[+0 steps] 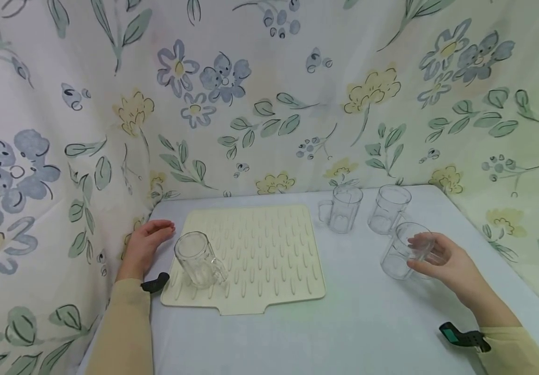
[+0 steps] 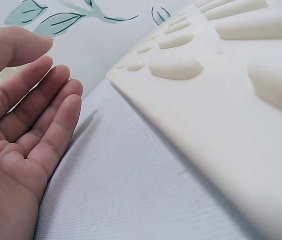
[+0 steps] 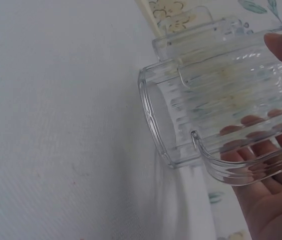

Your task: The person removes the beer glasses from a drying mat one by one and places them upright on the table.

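Observation:
At the right of the head view, my right hand [image 1: 449, 260] holds a clear glass mug [image 1: 398, 255], thumb on the near side and fingers round the far side. The right wrist view shows those fingers through the glass, with the mug's handle [image 3: 245, 170] in front of them. My left hand [image 1: 145, 245] holds nothing, its fingers relaxed beside the left edge of a cream ridged drying mat [image 1: 269, 250]. Another glass mug [image 1: 199, 263] stands on the mat's left part, its handle pointing right.
Two more glass mugs stand near the table's back edge: one [image 1: 342, 211] by the mat's back right corner, the other [image 1: 388, 211] just behind the held mug. A white cloth [image 1: 344, 333] covers the table. Floral curtains [image 1: 269, 104] hang behind and at both sides.

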`<state>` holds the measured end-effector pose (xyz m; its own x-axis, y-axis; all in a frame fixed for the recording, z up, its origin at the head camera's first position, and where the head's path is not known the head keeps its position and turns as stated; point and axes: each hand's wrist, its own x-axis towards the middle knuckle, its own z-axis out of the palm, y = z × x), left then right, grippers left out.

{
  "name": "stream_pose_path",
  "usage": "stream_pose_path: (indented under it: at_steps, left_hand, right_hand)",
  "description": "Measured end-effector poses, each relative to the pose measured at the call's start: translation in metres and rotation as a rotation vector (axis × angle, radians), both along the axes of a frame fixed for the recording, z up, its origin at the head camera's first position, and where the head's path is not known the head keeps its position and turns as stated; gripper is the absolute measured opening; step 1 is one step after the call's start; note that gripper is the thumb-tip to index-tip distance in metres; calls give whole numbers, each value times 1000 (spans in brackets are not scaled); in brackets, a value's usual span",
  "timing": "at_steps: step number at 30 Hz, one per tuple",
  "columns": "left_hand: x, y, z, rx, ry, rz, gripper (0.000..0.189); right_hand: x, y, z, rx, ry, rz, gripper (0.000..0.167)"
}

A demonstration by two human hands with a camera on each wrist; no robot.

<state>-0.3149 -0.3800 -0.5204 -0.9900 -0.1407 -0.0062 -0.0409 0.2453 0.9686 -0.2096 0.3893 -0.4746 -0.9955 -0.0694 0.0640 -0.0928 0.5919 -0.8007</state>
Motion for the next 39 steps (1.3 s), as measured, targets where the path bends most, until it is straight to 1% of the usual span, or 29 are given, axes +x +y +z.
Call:
stream_pose_path:
  at_steps: [5,8,11,16,19,22,27,30,35,39]
  left_hand:
    - [0,-1,0,-3,30,-19,52]
    - [0,-2,-1,27,38,-22,51]
    - [0,-1,0,37,43,-25,50]
    - [2,0,2,10,44,-29,50]
    - [3,0,3,13,38,-30,51]
    - [3,-1,2,8,31,-28,53]
    - [2,-3,0,-11,21,-27,54]
    - [1,-3,-1,-7,24,-30,54]
    - [2,-2,-1,-4,37,-31,54]
    - [2,-2,0,-9,34,-27,53]
  right_hand:
    - [1,0,0,0,0,20,60]
    - [1,0,-1,0,-3,29,61]
    - [0,1,-2,2,-9,30,61]
    - [0,2,-1,10,-16,31,62]
    - [1,3,1,-1,13,35,64]
    - [3,4,8,-30,56,42,67]
    - [3,7,29,-80,141,45,70]
    - [0,2,45,-106,223,44,72]
    - [-4,-18,82,-141,339,15,75]
    - [-7,-45,112,-263,401,67,74]
